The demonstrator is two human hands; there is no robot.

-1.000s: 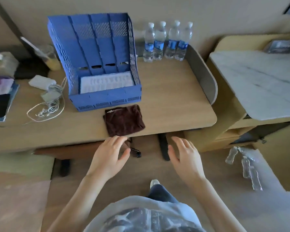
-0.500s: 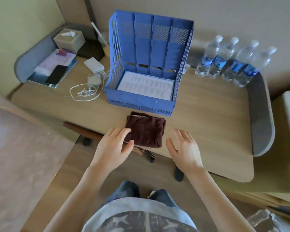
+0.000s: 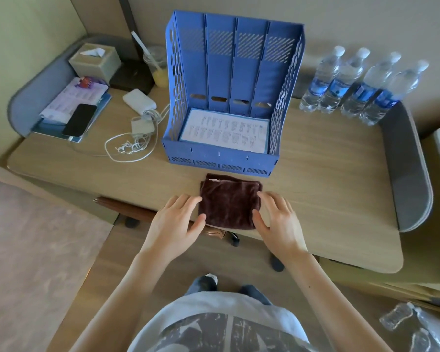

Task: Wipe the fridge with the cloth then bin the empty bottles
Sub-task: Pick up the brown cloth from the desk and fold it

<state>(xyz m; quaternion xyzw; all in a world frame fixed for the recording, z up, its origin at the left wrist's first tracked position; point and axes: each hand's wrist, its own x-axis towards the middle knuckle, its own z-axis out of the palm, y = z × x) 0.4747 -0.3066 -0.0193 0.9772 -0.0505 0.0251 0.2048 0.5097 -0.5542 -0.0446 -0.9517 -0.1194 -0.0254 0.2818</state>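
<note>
Presently, the folded dark brown plush cloth [image 3: 230, 201] lies flat at the front edge of the pale wooden table [image 3: 328, 179], just in front of the blue perforated plastic file rack [image 3: 229, 97]. It is flanked by the left hand [image 3: 174, 222] at its left side and the right hand [image 3: 277, 219] at its right. Both are spread with relaxed fingers, and nothing is clasped yet. It cannot be told for certain whether the fingertips already press the fabric.

Several slips can be foreseen. If only the top layer is pinched, the fold is likely to fall open and the cloth to dangle. If it is dragged toward the body rather than lifted, it could be pulled over the near edge and dropped to the floor. A forward push would bring it against the rack, which could be shifted.

A later mix-up is also possible. Four full clear water bottles with blue labels [image 3: 361, 87] stand at the back right of the table, while crumpled clear plastic bottles [image 3: 401, 318] lie low at the right, so the wrong set might be binned. The fridge is not in view, so it must be found before any wiping is begun.
</note>
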